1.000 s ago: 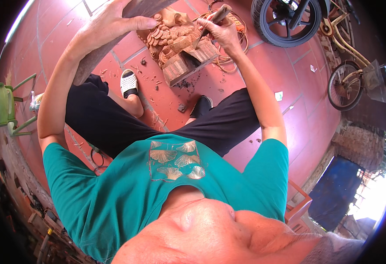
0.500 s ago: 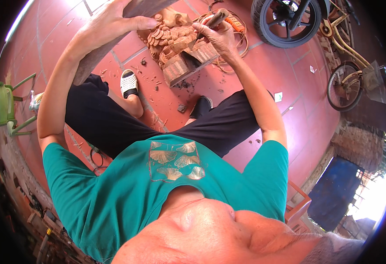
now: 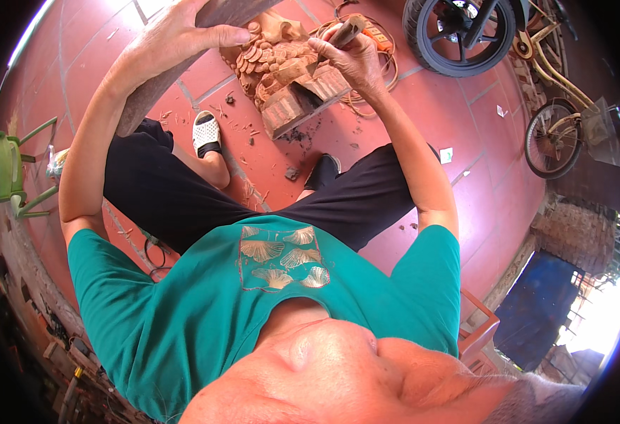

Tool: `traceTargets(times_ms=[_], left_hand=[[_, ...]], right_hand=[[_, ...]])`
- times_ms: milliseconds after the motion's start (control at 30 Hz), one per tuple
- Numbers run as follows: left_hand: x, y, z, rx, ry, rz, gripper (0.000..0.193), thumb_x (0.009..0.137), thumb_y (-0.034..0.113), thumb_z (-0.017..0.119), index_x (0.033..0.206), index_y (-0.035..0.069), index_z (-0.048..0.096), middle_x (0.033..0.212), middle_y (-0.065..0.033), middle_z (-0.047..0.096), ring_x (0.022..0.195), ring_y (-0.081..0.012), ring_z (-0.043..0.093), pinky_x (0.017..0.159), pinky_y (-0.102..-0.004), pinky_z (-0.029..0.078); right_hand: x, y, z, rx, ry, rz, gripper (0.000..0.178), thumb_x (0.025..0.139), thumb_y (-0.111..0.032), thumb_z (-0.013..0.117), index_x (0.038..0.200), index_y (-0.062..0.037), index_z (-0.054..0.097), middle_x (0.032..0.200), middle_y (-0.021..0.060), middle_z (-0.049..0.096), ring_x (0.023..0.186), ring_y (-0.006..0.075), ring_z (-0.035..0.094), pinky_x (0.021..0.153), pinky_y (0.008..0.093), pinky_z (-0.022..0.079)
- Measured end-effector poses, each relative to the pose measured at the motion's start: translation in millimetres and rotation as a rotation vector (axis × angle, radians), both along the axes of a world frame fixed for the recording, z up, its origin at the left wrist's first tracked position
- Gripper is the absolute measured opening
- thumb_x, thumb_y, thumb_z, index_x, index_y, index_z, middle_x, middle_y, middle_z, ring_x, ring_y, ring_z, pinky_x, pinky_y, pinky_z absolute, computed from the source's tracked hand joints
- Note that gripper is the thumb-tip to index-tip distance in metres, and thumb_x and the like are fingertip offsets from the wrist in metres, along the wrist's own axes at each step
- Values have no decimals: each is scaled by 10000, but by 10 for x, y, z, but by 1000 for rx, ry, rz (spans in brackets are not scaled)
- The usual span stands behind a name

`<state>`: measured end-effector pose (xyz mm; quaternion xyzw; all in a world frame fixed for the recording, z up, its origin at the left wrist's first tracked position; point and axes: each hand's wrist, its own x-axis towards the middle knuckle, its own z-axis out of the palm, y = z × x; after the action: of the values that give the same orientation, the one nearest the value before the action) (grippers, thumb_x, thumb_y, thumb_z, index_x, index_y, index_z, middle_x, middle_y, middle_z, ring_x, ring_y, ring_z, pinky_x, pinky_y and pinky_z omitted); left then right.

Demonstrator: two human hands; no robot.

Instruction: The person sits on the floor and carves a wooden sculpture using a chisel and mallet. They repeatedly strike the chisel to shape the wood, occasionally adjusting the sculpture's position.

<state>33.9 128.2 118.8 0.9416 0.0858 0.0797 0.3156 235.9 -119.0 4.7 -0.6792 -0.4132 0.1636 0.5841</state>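
Note:
A long dark wooden bar (image 3: 160, 88) slants under my left forearm toward the top edge. My left hand (image 3: 165, 44) is closed on it, thumb stretched to the right; its other fingertips are hidden. In my right hand (image 3: 358, 62) is a chisel (image 3: 345, 32), its thick end pointing up between thumb and fingers and its lower end angled down at the carving. The brown wood carving (image 3: 282, 67), with scale-like relief and a squared block at its near end, sits on the floor in front of my feet. Whether the chisel tip touches it I cannot tell.
Wood shavings and dark chips lie on the red tiled floor (image 3: 204, 191). An orange power strip (image 3: 379, 37) with a coiled cord sits right behind the carving. A motorbike wheel (image 3: 458, 35) and a bicycle (image 3: 554, 138) stand at the right, a green plastic chair (image 3: 6, 166) at the left.
Almost nothing differs. Both arms have shifted very slightly left; the carving stays in place and both hands keep their grip.

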Motion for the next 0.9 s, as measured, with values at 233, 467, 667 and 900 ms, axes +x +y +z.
traceTargets(times_ms=[233, 467, 667, 900], left_hand=[[7, -64, 66, -8, 29, -11, 923, 816, 618, 754, 1451, -1, 494, 1154, -196, 696, 1045, -247, 679, 935, -389, 520], [-21, -6, -4, -33, -6, -12, 911, 826, 605, 755, 1453, 0, 492, 1148, -196, 698, 1057, -246, 674, 942, -378, 514], [-15, -60, 34, -9, 15, -19, 863, 842, 557, 766, 1460, 20, 492, 1141, -168, 706, 1049, -224, 672, 946, -368, 508], [-85, -86, 39, -76, -9, 12, 828, 850, 542, 767, 1440, 17, 518, 1125, -156, 704, 1042, -207, 668, 936, -368, 514]], right_hand=[[268, -21, -5, -48, 209, -29, 172, 882, -185, 815, 870, -73, 685, 769, 6, 705, 641, 48, 629, 550, 205, 495], [150, 10, 41, 78, 119, 40, 140, 908, -142, 784, 878, -50, 683, 794, 19, 709, 682, 57, 645, 575, 204, 500], [92, 35, -22, -73, 121, 30, 149, 904, -155, 788, 863, -64, 677, 802, -6, 706, 713, 40, 633, 579, 199, 480], [240, 28, 151, -198, -348, -131, 204, 894, -204, 798, 845, -45, 679, 717, -9, 688, 675, 58, 653, 628, 238, 520]])
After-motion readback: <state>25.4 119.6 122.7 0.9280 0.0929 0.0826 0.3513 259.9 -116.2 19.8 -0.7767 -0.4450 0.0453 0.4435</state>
